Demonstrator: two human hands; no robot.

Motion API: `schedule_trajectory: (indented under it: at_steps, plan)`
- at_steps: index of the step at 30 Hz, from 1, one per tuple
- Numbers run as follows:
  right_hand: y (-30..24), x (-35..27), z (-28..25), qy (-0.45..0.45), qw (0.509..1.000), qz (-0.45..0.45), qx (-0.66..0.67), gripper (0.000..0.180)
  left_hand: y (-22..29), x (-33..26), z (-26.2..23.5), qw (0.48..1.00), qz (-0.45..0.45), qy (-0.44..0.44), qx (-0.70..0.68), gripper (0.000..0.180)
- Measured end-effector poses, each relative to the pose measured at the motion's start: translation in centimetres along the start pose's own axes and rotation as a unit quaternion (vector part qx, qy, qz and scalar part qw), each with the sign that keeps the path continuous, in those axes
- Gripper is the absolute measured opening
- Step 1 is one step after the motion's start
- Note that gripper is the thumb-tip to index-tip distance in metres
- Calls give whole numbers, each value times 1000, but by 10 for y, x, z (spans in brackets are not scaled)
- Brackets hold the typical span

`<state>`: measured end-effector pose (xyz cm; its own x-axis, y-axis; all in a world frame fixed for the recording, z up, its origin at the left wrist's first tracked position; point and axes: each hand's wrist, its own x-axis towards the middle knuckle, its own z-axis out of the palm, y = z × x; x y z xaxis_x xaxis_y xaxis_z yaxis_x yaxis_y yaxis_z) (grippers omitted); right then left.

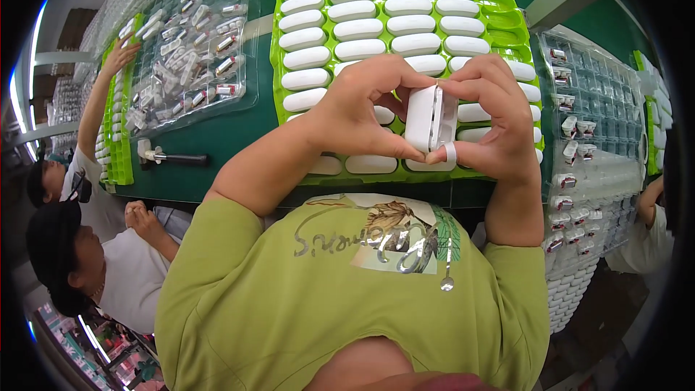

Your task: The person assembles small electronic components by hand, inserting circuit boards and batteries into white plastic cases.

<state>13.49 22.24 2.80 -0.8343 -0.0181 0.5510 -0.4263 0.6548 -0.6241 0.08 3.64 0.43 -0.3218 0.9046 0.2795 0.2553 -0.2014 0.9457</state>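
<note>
Both hands hold a small white plastic case (420, 117), upright, above the near part of a bright green tray (504, 23). My left hand (365, 105) is closed on its left side, thumb at the lower edge and fingers at the top. My right hand (499, 117) grips the right side, thumb low and forefinger high, with a white band on one finger. A narrow gap runs between the white shell and a paler, translucent-looking part on the right. Rows of white rounded oblong shells (358, 29) fill most of the tray beneath.
A hammer (181, 158) with a black handle lies on the green table (239, 146). Left of the tray, a clear plastic tray (156, 127) carries many small loose parts. Another clear compartment tray (601, 80) stands at right. Two people (119, 268) sit at left; another person's arm (648, 203) shows at right.
</note>
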Motion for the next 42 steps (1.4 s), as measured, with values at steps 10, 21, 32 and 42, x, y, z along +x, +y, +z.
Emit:
schedule_trajectory:
  at_steps: [10,21,32,42]
  plan:
    - [3,-2,6,-5,997,40,63,57,5,-2,-2,999,17,-11,41,70]
    - [0,-2,6,21,998,36,44,58,2,-1,1,999,35,28,22,67]
    - [-2,-1,0,-8,997,22,68,57,1,-3,-2,998,54,-14,17,69]
    - [0,-1,2,13,996,21,84,61,-4,-5,2,998,56,28,-5,69]
